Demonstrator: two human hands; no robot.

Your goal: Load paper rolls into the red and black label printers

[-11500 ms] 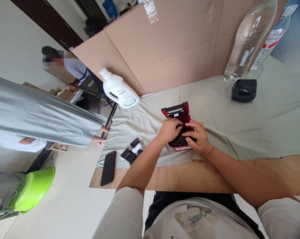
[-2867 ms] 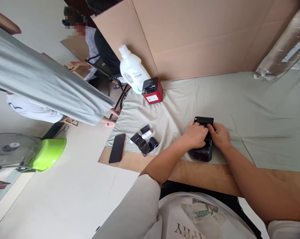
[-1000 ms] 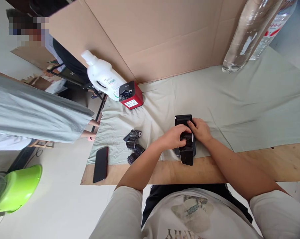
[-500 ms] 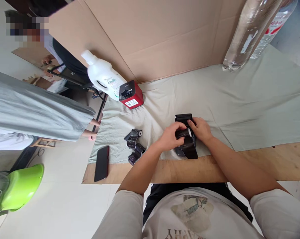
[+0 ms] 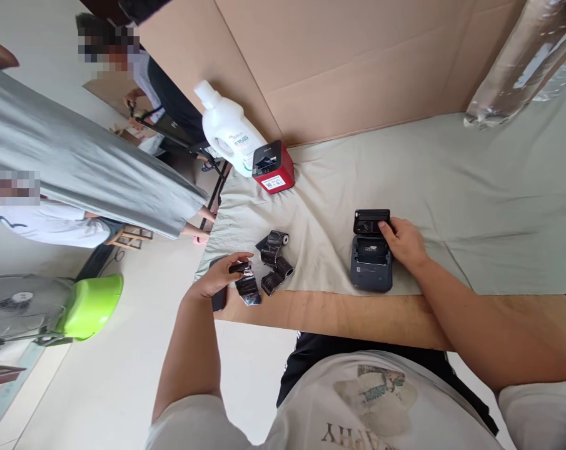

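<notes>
My left hand [image 5: 217, 277] is closed on a roll of black label tape [image 5: 248, 289], and a glossy strip of it hangs down from the fingers. Under that hand lies a dark phone [image 5: 219, 299], partly covered. Just to the right are more black label rolls [image 5: 277, 257], partly unwound on the cloth. My right hand [image 5: 406, 245] grips the raised lid of a small dark label printer [image 5: 371, 280], thumb on its inner face and fingers behind. The printer lies with its lid up and its roll compartment showing.
A red and black box-shaped device [image 5: 277, 167] stands before a white jug [image 5: 233, 131]. Behind them rises a cardboard panel [image 5: 358, 69]. Clear plastic bottles [image 5: 512, 81] stand far right. A person [image 5: 52, 222] and a fan [image 5: 22, 306] are to the left.
My left hand has moved left from the printer, carrying the label roll away. The printer's compartment, covered before by the black strip, now shows. My right hand stays at the lid.
</notes>
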